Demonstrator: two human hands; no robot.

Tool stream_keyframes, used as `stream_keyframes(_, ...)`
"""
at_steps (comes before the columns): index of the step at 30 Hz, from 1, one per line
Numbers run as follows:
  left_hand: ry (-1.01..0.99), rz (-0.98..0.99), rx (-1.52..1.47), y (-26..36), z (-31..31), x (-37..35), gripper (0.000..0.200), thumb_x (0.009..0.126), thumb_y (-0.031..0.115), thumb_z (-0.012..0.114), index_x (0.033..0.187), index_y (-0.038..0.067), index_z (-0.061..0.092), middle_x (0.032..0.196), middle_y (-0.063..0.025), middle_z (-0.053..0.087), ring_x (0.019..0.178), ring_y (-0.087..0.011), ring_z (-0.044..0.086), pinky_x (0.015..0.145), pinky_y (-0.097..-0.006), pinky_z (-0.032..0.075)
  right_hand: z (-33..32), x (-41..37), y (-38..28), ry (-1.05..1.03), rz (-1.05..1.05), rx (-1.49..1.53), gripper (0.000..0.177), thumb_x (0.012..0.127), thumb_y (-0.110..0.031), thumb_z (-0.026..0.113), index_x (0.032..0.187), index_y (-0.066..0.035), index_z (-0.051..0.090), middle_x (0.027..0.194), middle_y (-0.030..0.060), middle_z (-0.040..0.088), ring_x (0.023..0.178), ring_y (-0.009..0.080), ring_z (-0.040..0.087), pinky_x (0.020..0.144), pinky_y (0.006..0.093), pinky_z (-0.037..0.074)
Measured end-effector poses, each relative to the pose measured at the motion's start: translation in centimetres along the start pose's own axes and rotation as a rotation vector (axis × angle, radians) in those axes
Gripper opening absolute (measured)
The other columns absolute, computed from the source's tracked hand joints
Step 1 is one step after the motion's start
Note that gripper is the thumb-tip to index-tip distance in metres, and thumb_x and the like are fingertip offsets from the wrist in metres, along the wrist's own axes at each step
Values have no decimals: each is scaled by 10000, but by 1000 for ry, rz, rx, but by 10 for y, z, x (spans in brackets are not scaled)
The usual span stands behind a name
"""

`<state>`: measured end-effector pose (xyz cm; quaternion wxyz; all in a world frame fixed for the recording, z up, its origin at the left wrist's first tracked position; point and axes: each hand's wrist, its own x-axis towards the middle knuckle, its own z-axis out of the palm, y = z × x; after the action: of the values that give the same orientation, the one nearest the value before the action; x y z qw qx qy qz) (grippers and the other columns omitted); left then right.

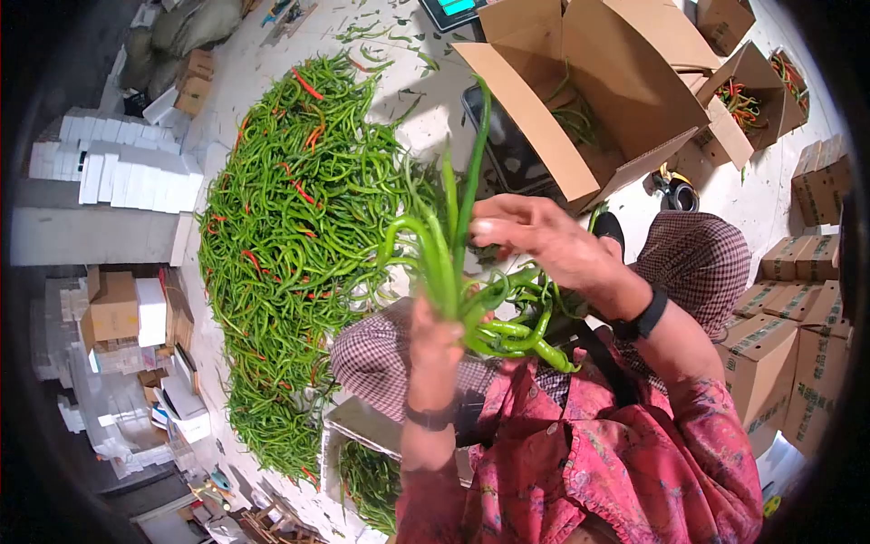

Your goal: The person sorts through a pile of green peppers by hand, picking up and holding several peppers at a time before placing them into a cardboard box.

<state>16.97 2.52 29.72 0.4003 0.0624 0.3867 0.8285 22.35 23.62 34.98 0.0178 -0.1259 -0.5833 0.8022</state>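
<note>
My left hand (433, 337), blurred by motion, is closed around a bunch of long green chili peppers (439, 263). Their tips fan upward, and several curved ones hang over toward my lap. My right hand (548, 240) is beside the bunch with its fingers bent together at one long dark green chili pepper (475, 168), which stands up above the others. Left of my hands lies a large heap of green chili peppers (290, 218) on the floor, with some red ones mixed in.
An open cardboard box (625, 100) with some green peppers inside stands ahead to the right, near a scale display (453, 9). Smaller boxes of red and green peppers (743, 104) lie beyond. A white container (362, 419) of peppers is by my left knee. Stacked cartons (770, 354) stand right.
</note>
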Motion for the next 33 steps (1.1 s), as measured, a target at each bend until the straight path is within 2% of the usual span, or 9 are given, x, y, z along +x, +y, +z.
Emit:
stream_keyframes(2, 19, -14, 13, -2, 3, -2, 871, 580, 39, 661, 1386, 13, 332, 1122, -145, 550, 971, -313, 623, 776, -447, 579, 6, 9, 0, -62, -24, -13, 346, 874, -360, 638, 970, -27, 634, 841, -26, 570, 777, 64, 501, 699, 230, 411)
stream_keyframes(7, 39, -27, 22, 2, 4, -1, 877, 572, 54, 663, 1385, 19, 336, 1116, -155, 554, 929, -307, 625, 769, -451, 577, 7, 19, 7, 94, 27, 117, 285, 871, -336, 638, 914, -55, 641, 777, -54, 562, 721, 41, 492, 676, 199, 399)
stream_keyframes(14, 13, -67, -71, -6, -17, -8, 901, 560, 41, 713, 1385, -18, 357, 1125, -156, 562, 982, -292, 610, 751, -444, 590, -35, 33, -13, 311, 9, 311, 197, 950, -249, 589, 1030, -77, 643, 912, -10, 638, 786, 71, 575, 745, 235, 471)
stream_keyframes(21, -83, -42, -88, -4, -8, -2, 866, 584, 32, 722, 1380, -35, 384, 1129, -152, 592, 1011, -296, 625, 788, -443, 590, -39, 29, -12, 246, 157, 445, 201, 986, -222, 511, 1092, -57, 553, 926, 20, 597, 801, 128, 608, 736, 266, 496)
stream_keyframes(23, -40, -37, -65, -5, -4, -2, 808, 589, 38, 735, 1346, 23, 453, 1067, -140, 606, 909, -254, 633, 721, -399, 573, -43, 33, 14, 180, 171, 491, 195, 978, -202, 524, 1100, -51, 547, 888, 18, 585, 791, 139, 607, 733, 288, 501)
stream_keyframes(26, -38, -59, -85, -5, -3, -1, 798, 594, 31, 734, 1340, 18, 453, 1066, -137, 609, 899, -252, 634, 766, -382, 560, -39, 35, 35, -51, 151, 722, 225, 950, -173, 571, 1119, -30, 531, 888, 37, 598, 780, 136, 607, 651, 253, 508)
stream_keyframes(29, -60, -70, -96, -4, -3, -1, 791, 596, 28, 732, 1335, 14, 450, 1060, -139, 612, 906, -258, 637, 811, -376, 549, -46, 36, 33, -51, 36, 756, 230, 958, -178, 555, 1122, -18, 538, 949, 72, 629, 806, 153, 625, 675, 260, 530)
stream_keyframes(31, -62, -77, -118, -5, -9, -4, 879, 549, 27, 773, 1342, -23, 399, 1086, -188, 597, 999, -320, 634, 790, -431, 589, -52, 38, 11, 89, -31, 703, 252, 979, -167, 501, 1170, -5, 531, 1057, 122, 645, 866, 187, 655, 824, 303, 554)
stream_keyframes(33, -85, -52, -113, -6, -13, -3, 863, 544, 20, 769, 1328, -19, 413, 1084, -197, 601, 996, -324, 637, 782, -433, 591, -56, 35, -5, 123, -37, 625, 269, 975, -155, 510, 1201, -10, 533, 1004, 82, 636, 762, 135, 615, 696, 255, 525)
